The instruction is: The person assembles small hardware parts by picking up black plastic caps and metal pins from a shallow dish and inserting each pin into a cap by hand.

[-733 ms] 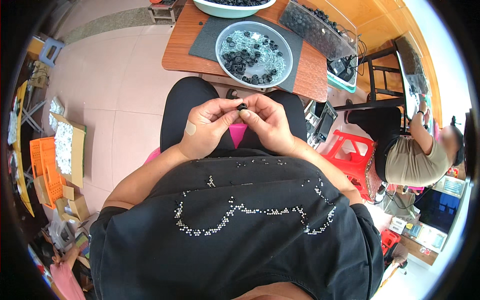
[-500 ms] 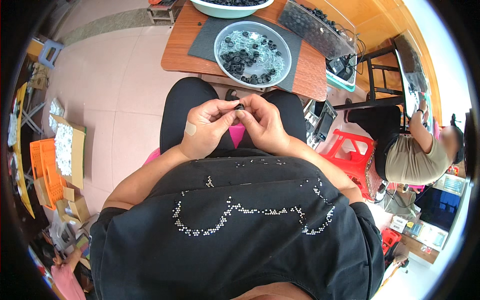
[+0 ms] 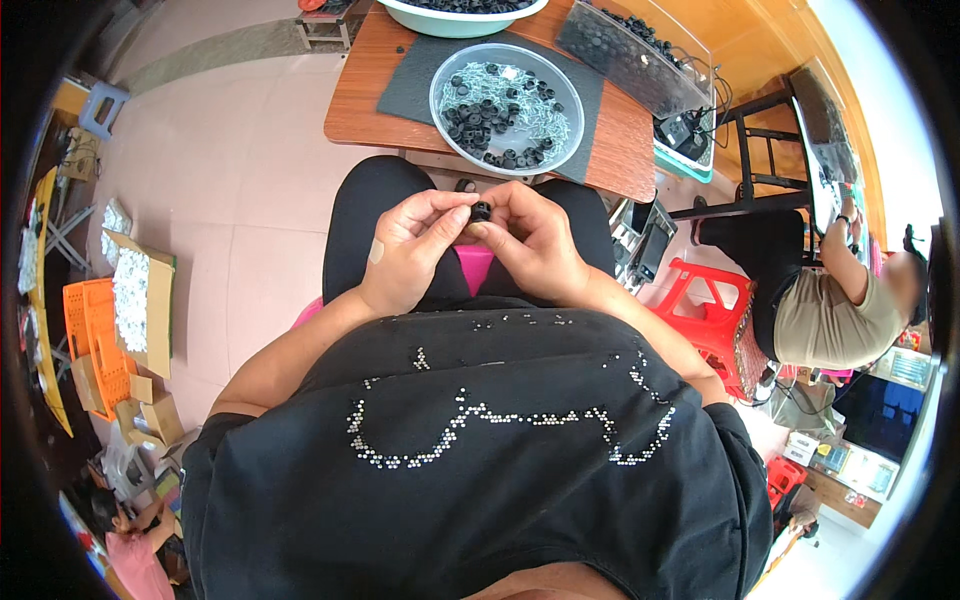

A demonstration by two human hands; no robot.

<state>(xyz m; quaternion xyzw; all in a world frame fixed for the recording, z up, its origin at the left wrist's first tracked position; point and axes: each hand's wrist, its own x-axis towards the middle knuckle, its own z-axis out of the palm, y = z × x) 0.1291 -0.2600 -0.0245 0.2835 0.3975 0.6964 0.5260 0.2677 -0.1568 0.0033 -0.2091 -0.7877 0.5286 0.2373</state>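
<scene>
Black, a small ring part (image 3: 481, 211) sits pinched between both hands' fingertips, just below the clear bowl (image 3: 507, 108) on the tabletop (image 3: 362, 95); left hand (image 3: 410, 250) and right hand (image 3: 537, 243) hide its underside.

Both hands raised over the lap, left hand (image 3: 410, 255) and right hand (image 3: 535, 245) fingertips pinched together

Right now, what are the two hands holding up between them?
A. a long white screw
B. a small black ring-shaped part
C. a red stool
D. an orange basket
B: the left hand and the right hand meet above the lap and pinch a small black ring-shaped part between their fingertips, the same kind as the black pieces in the round clear bowl on the table.
</scene>
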